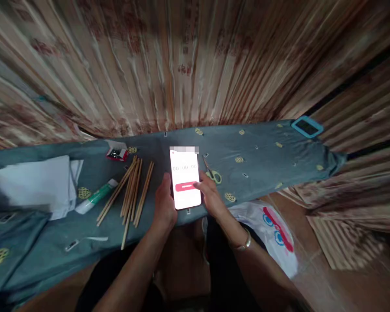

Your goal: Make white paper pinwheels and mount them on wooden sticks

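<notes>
While both hands are clamping the phone by its long sides, it's showing a bright white screen, all zeros plus a red button, near the front edge of the worktop. Left hand is gripping the left edge, thumb lying along it; right hand is holding the right edge, thumb tip covering the button's right end (pressing or hovering, can't tell).

Handling, my guess: it's going to be light, stiff and slick, glass being the fragile bit. Long edges are looking like the right hold, fingers backing it from underneath.

Further out: scissors are lying just beyond the right hand. Wooden sticks are fanning out left of the phone, with a green-and-white tube sitting beside them, then a red box and paper sheets. A blue-framed tablet is lying at the far right; curtains are hanging behind.

Hard to make out: the hands are hiding the phone's sides, its back isn't showing, a pixelated strip is masking its top, and button text is washing out. Box contents are reading as a dark blur. Right forearm is partly covering a white bag below.
</notes>
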